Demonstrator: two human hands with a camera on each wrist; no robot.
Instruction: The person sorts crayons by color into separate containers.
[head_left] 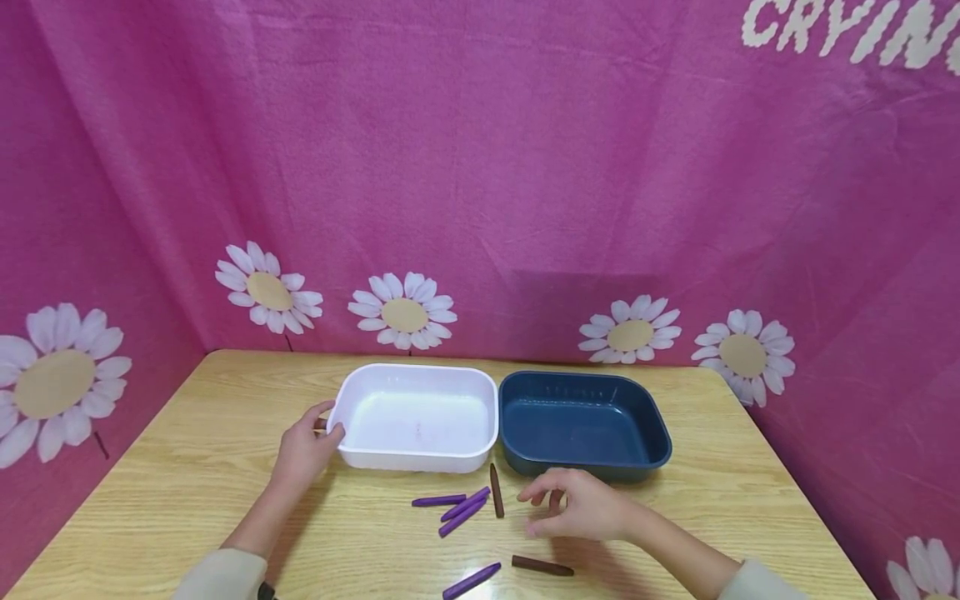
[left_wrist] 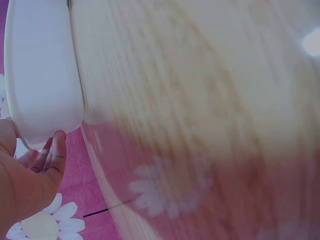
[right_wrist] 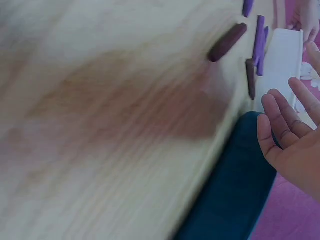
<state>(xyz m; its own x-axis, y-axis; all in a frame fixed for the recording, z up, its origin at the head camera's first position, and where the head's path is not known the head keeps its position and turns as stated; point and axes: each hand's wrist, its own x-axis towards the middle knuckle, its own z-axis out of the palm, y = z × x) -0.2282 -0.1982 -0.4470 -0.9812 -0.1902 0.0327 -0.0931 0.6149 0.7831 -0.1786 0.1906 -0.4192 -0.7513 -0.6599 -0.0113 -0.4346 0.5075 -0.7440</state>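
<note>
My left hand [head_left: 306,450] grips the left end of a white plastic tray [head_left: 416,460], its thumb at the rim; the fingers [left_wrist: 58,150] lie against the outside of the corner in the left wrist view. Just in front of a dark blue tray [head_left: 585,468], my right hand [head_left: 581,507] hovers with loosely bent fingers and nothing between them. Nearest to it are two brown crayons, one upright in view [head_left: 497,492] beside the trays and another brown crayon [head_left: 542,566] lying crosswise closer to me. Purple crayons [head_left: 462,518] form a small cluster, and one more purple crayon [head_left: 472,581] lies nearer.
Both trays stand side by side on a light wooden table [head_left: 360,542], their inner ends meeting. A pink cloth [head_left: 480,208] with printed daisies hangs behind the table and along both sides.
</note>
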